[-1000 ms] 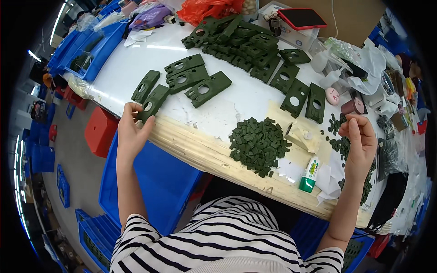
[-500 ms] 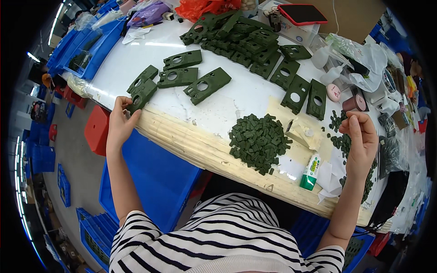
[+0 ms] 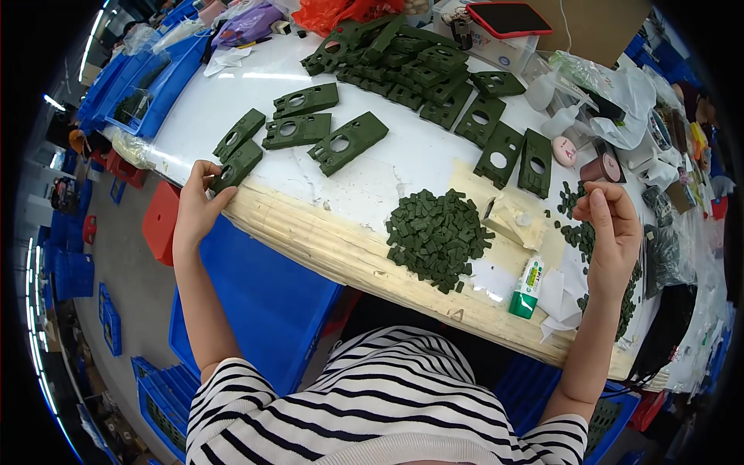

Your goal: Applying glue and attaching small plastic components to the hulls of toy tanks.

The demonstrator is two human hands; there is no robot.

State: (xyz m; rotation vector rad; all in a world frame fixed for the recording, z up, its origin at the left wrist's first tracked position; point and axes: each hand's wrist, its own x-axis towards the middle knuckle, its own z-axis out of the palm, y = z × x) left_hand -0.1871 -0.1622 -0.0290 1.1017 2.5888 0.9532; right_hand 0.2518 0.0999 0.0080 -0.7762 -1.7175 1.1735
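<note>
At the table's left edge my left hand (image 3: 198, 208) is closed, thumb and fingers gripping the near end of a dark green plastic toy tank hull (image 3: 243, 159) with a round hole. Another toy tank hull (image 3: 239, 133) lies touching its far end. To their right rest several more hulls (image 3: 349, 143), apart from the hand. My right hand (image 3: 616, 236) is raised at the right with thumb and fingertips pinched together; whatever is between them is too small to make out. Beneath and beside it are scattered small green pieces (image 3: 577, 232).
A heap of small green plastic pieces (image 3: 438, 239) sits near the front edge, beside a cream-coloured block (image 3: 514, 225) and a white-and-green glue bottle (image 3: 527, 288). Stacked hulls (image 3: 422, 66) stand at the back. A red-cased phone (image 3: 509, 19) lies behind them; blue bins (image 3: 174, 74) stand far left.
The whole view has shifted slightly, so the table things sit a little further left and up. Both hands keep nearly the same pose, the left still on the hull.
</note>
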